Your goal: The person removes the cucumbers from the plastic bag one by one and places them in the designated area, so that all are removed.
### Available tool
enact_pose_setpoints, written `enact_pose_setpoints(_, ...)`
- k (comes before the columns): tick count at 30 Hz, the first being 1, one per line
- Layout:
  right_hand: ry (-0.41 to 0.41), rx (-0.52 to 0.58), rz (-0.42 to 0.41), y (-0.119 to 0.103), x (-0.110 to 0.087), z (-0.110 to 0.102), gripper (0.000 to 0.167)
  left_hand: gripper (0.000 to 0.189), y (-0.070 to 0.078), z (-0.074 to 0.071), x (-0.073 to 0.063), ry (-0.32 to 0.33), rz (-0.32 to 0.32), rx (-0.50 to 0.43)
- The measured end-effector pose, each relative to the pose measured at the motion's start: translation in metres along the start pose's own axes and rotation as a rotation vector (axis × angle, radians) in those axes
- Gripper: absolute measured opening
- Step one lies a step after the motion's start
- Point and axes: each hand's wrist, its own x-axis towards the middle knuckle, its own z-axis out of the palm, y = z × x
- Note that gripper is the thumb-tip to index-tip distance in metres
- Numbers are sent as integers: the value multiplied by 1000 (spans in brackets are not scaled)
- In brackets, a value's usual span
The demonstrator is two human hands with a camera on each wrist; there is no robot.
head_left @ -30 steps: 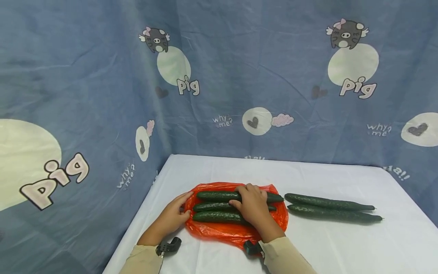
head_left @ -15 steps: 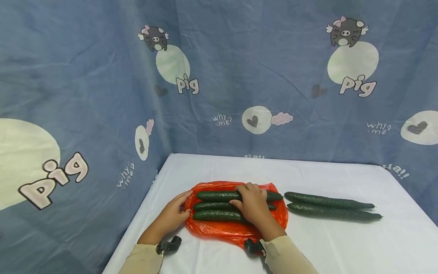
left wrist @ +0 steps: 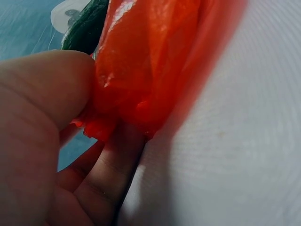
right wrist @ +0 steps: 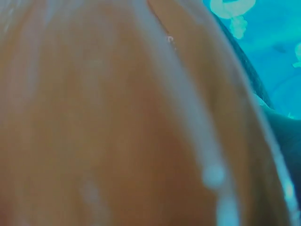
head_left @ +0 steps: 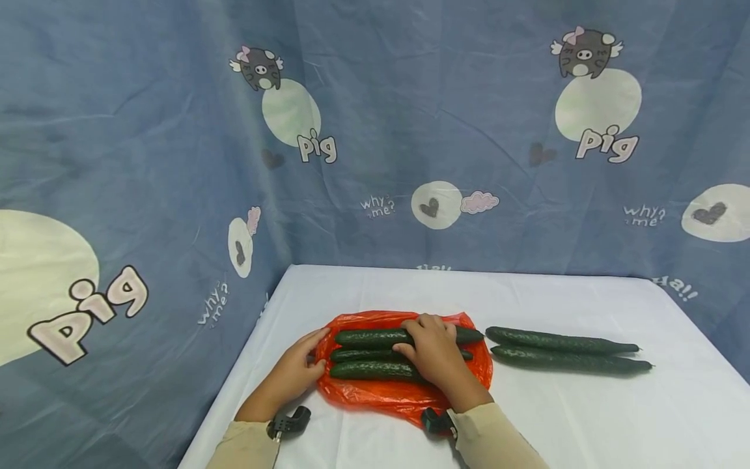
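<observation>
A red plastic bag (head_left: 375, 395) lies spread on the white table in the head view, with three dark green cucumbers (head_left: 375, 370) side by side on it. My right hand (head_left: 433, 352) reaches over them and grips the farthest cucumber (head_left: 368, 337), thumb on its near side and fingers over its far side. At the bag's left end, my left hand (head_left: 293, 370) holds the gathered edge. In the left wrist view the thumb (left wrist: 70, 80) is beside the red plastic and the fingers are under it. A blurred hand fills most of the right wrist view.
Two more cucumbers (head_left: 562, 341) lie close together on the white tablecloth (head_left: 586, 417), just right of the bag. A blue patterned curtain (head_left: 363, 117) stands behind the table and along its left side. Each wrist wears a small black camera (head_left: 290, 422).
The head view shifts slightly. Both hands, the bag and the cucumbers keep their places.
</observation>
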Motion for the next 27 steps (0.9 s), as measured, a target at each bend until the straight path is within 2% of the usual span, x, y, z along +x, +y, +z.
enact_pose_setpoints(19, -1, -19, -5, 2, -6, -6, 54, 73, 1, -3, -2, -3, 6, 4)
enact_pose_setpoints(27, 2, -42, 22, 10, -9, -14, 53, 73, 0, -1, 0, 11, 53, 15)
